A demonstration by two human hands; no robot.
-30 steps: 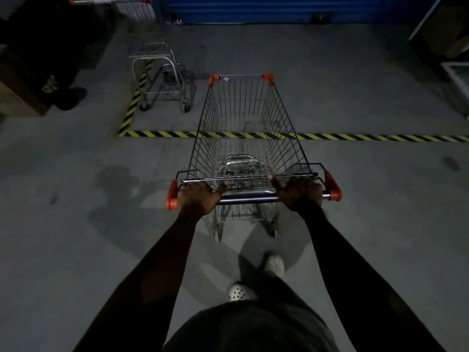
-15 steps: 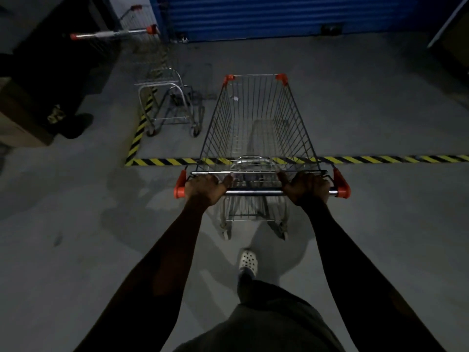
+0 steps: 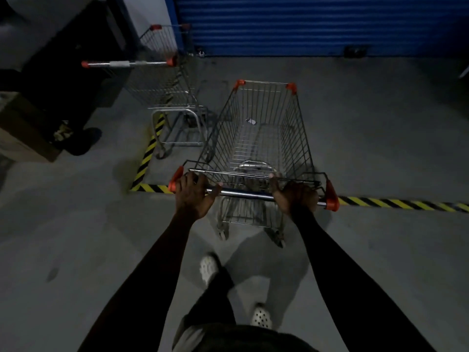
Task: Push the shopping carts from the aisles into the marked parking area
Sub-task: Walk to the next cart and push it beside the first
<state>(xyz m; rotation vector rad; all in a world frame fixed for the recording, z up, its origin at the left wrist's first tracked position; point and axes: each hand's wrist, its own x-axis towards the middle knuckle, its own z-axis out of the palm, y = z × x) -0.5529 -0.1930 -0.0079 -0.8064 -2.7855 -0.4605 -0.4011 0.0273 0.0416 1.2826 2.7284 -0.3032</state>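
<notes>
Left hand (image 3: 194,195): fingers (image 3: 188,178) hooked over the chrome handle bar (image 3: 243,193), thumb stretched along it. Right hand (image 3: 295,196) is wrapped round the same bar, close to the orange end cap (image 3: 332,199). So both are gripping the silver wire shopping cart (image 3: 302,138) with orange corner caps. Its basket sits past the yellow-and-black striped floor tape (image 3: 406,204), with the handle roughly over the line. A second wire cart (image 3: 162,80) is parked just left of it, near the blue roller shutter (image 3: 304,24).
</notes>
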